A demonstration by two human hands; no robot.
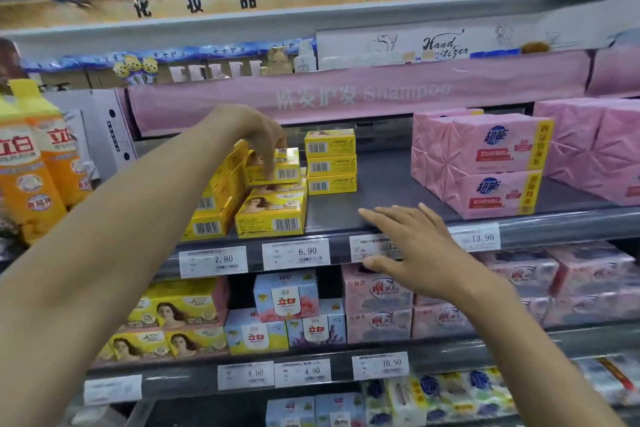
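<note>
Squaring a yellow cardboard soap box (284, 168) atop its stack, at the left of the grey metal shelf (381, 191).
The left hand (259, 135) grips it from above, probably to align it; the right hand (412, 246), flat and empty, hovers at the near shelf edge.

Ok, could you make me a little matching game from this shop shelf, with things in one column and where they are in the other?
Things:
1. left hand
2. right hand
3. pink packs
4. orange bottles

Places:
A. far left of the picture
B. gripping the top yellow box
C. stacked at the right of the shelf
D. spread flat in front of the price tags

Pairs: 1-B, 2-D, 3-C, 4-A
</note>
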